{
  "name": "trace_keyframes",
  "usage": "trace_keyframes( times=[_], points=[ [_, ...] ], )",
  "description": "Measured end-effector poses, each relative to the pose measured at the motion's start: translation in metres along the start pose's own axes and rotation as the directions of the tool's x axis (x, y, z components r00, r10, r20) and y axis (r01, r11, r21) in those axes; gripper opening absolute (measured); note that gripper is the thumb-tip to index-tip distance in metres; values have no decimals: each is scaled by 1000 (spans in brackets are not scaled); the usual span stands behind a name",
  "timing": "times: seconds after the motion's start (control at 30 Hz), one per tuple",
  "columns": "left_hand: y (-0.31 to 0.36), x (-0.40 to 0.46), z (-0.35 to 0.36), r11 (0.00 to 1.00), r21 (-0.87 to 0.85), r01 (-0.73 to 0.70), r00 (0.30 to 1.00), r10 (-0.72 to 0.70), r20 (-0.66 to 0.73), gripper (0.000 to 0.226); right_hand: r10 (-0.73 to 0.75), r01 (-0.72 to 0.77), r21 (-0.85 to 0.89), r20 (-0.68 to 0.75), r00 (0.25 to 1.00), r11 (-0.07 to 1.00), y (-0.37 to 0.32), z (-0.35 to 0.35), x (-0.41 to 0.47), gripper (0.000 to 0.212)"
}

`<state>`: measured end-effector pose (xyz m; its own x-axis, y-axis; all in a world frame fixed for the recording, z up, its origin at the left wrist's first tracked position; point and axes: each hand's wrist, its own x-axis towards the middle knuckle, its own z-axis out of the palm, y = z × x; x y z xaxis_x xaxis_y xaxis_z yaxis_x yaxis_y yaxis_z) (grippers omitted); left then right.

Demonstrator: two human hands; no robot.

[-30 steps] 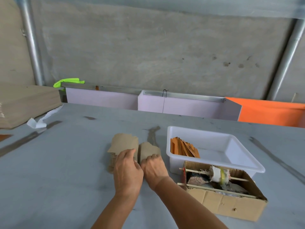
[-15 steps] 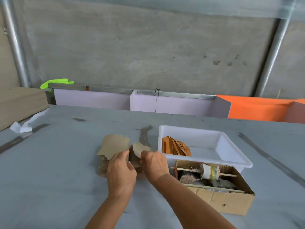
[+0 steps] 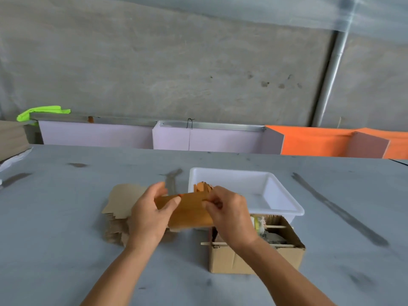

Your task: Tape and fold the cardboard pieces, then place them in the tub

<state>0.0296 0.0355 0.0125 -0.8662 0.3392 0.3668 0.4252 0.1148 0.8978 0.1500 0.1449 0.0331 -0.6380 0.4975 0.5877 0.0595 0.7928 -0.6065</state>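
Hands were both up off the table, clamped on one orange-brown cardboard piece (image 3: 189,212). Left hand (image 3: 150,214) pinched its left edge between thumb and fingers, right hand (image 3: 229,214) pinched the right edge. Piece was held just near-left of the white tub (image 3: 284,208), which already had some orange pieces (image 3: 202,187) in its left end. Stack of cardboard (image 3: 123,203) lay on the grey table (image 3: 55,239) under the left hand, small cardboard box (image 3: 256,259) near the tub.
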Motion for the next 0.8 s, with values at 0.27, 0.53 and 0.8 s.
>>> trace_keyframes(
  times=[0.27, 0.53, 0.8],
  points=[
    [15, -49, 15, 997, -78, 17, 922, 15, 387, 29, 303, -317, 220, 96, 948, 923, 36, -63, -60, 15],
    [30, -89, 27, 994, -38, -105, 918, 112, 380, 24, 238, -270, 347, 134, 962, 898, 46, -93, -94, 16],
    [0, -144, 41, 436, 182, -881, 463, 723, 513, 22, -293, 328, -314, 154, 943, 891, 79, -109, -140, 9]
  ],
)
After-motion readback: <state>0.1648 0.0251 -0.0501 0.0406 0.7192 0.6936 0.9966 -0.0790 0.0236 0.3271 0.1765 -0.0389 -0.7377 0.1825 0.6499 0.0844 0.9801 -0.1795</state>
